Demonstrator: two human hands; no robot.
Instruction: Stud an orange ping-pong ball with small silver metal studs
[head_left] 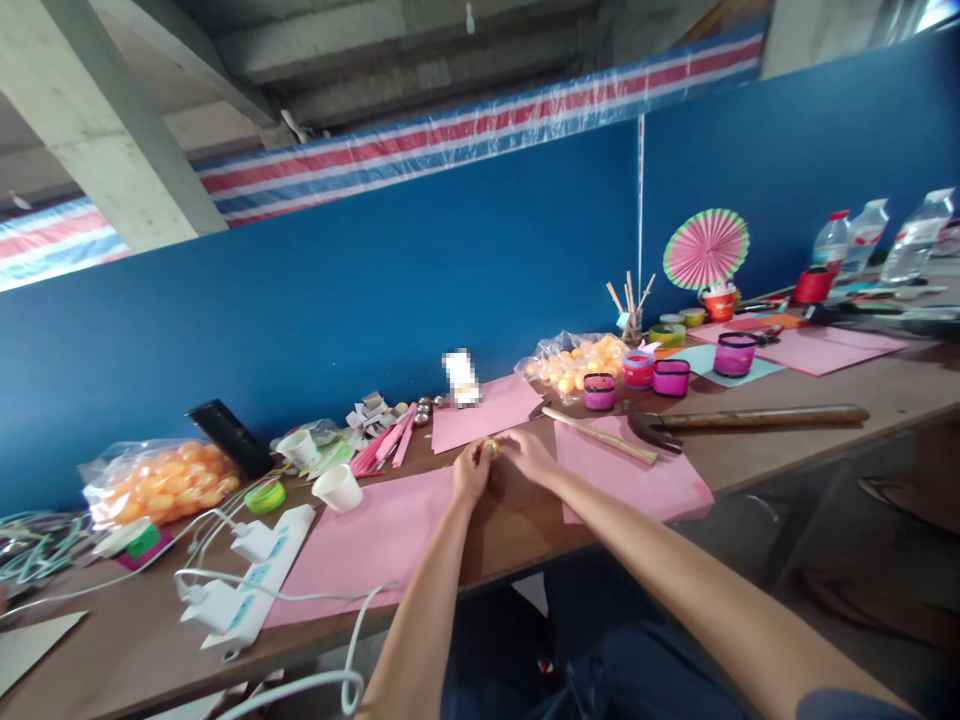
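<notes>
Both hands meet over the brown table between pink paper sheets. My left hand (pixel 471 472) is closed, its fingertips pinching a small gold-coloured round object (pixel 490 448). From the other side, my right hand (pixel 531 457) reaches to the same object, thumb and fingers bent together at its edge. The object is too small for me to tell its kind. One pink sheet (pixel 375 535) lies left of my hands, another (pixel 637 490) to the right. A wooden stick-like handle (pixel 600 435) and a hammer (pixel 757 418) rest on and beside the right sheet.
On the left are a white power strip (pixel 262 585) with cables, a paper cup (pixel 337 488) and a bag of orange balls (pixel 169 483). Another bag of balls (pixel 581 362), pink mesh containers (pixel 670 378) and a paper fan (pixel 706 250) stand back right. A blue partition (pixel 375 320) bounds the table.
</notes>
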